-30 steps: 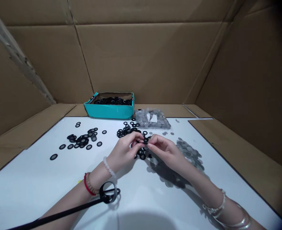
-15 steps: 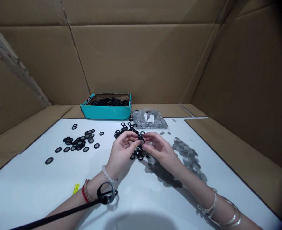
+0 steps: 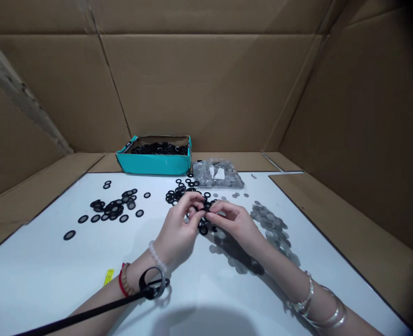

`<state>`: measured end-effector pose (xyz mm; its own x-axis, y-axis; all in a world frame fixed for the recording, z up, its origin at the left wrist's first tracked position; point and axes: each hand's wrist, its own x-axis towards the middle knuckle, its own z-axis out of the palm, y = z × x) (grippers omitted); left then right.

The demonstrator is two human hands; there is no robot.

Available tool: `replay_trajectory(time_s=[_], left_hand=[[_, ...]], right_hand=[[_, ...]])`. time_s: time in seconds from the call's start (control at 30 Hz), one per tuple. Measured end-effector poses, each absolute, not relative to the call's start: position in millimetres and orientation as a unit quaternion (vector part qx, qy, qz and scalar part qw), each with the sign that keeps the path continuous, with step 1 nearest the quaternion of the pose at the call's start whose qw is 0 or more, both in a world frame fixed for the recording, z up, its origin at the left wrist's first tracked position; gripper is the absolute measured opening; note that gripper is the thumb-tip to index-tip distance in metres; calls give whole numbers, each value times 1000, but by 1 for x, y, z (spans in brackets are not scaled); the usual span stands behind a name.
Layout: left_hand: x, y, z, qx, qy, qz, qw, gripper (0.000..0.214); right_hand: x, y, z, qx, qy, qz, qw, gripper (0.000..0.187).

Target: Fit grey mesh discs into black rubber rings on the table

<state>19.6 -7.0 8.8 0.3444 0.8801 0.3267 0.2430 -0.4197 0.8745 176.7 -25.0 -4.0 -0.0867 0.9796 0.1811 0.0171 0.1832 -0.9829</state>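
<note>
Both hands meet over the middle of the white table. My left hand (image 3: 178,224) pinches a small black ring (image 3: 207,205) between thumb and fingertips. From the other side, my right hand (image 3: 237,226) has its thumb and index finger closed on the same ring. Whether a grey disc sits in it is hidden by the fingers. Loose black rings (image 3: 173,195) lie in a heap behind and beneath my hands. Thin grey discs (image 3: 269,219) spread to the right, some in the shadow of my right arm. To the left lies a group of black rings with grey centres (image 3: 113,208).
A turquoise box (image 3: 153,164) full of black rings stands at the back, beside a clear plastic bag (image 3: 217,173) of grey discs. Cardboard walls (image 3: 206,84) surround the table (image 3: 52,280). A black strap (image 3: 87,314) crosses my left forearm, near a yellow label (image 3: 109,277).
My fingers have closed in around the black ring, and the grey disc seen between them before is now out of sight. My right hand has dipped slightly. The view has shifted a little.
</note>
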Motion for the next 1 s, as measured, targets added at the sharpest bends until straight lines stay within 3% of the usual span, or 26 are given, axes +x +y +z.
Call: replay_trajectory(time_s=[0.37,0.53,0.87,1.0], left_hand=[[25,-9,5,605,406,481,487,14],[26,-8,6,514,394,494,580,21],[17,0,13,690,394,389,467,10],[18,0,12,714,399,373,439,8]], right_hand=[[173,-33,-3,-458,-631,337,527,18],[170,-30,-7,-459,-580,413,532,16],[183,-25,-3,-442,-643,452,432,15],[182,-25,-7,-434,-644,445,446,18]])
